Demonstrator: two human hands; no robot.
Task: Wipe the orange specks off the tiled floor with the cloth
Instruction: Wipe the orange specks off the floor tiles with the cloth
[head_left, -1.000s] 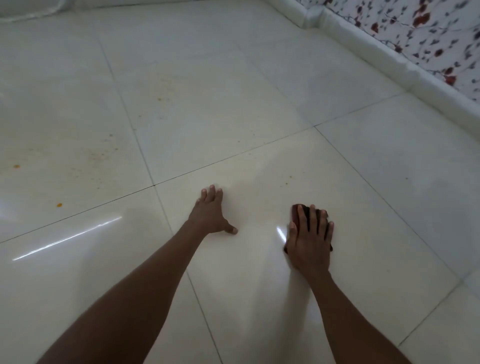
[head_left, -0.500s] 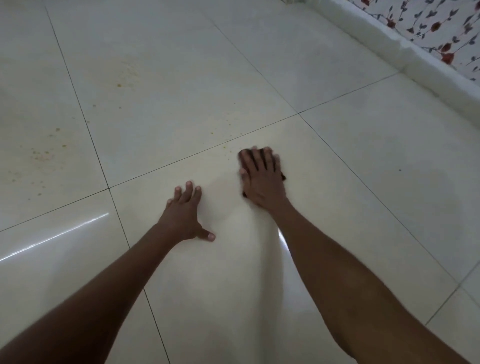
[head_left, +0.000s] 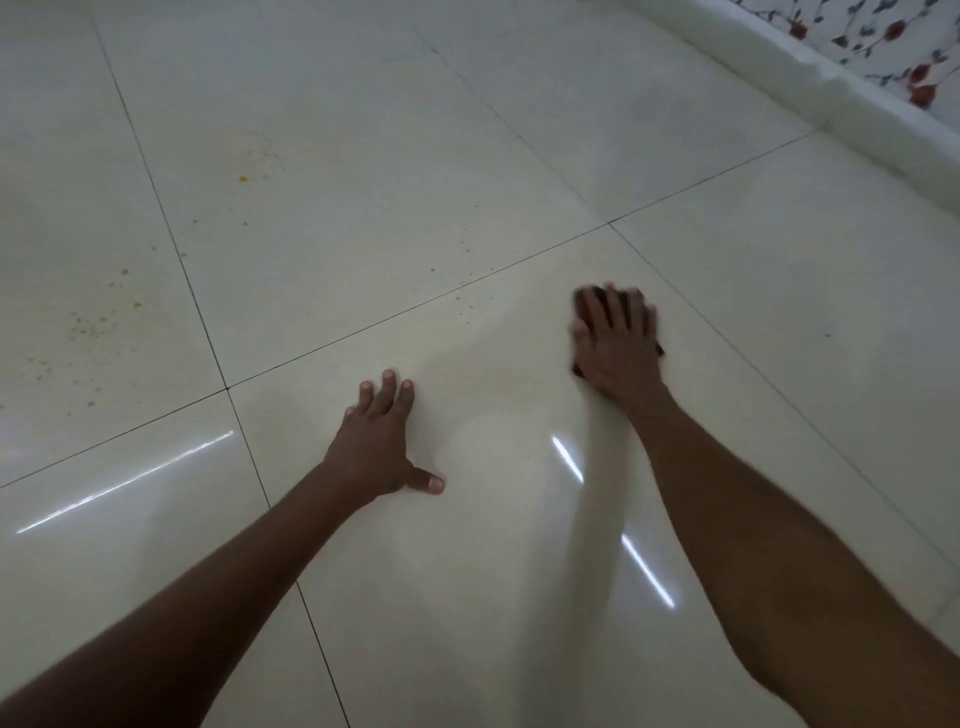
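Nearest, the left hand (head_left: 375, 451) lies flat on the glossy cream tiled floor (head_left: 519, 597), fingers straight and thumb spread aside, holding nothing. Further on, the right hand (head_left: 618, 347) presses with straight fingers on a small dark cloth (head_left: 586, 301), mostly hidden under it and blurred. Beyond them, small orange specks (head_left: 93, 325) are scattered on the tiles at the left, well apart from the cloth. Farthest, a white skirting edge (head_left: 810, 67) meets a flowered wall (head_left: 904, 47).
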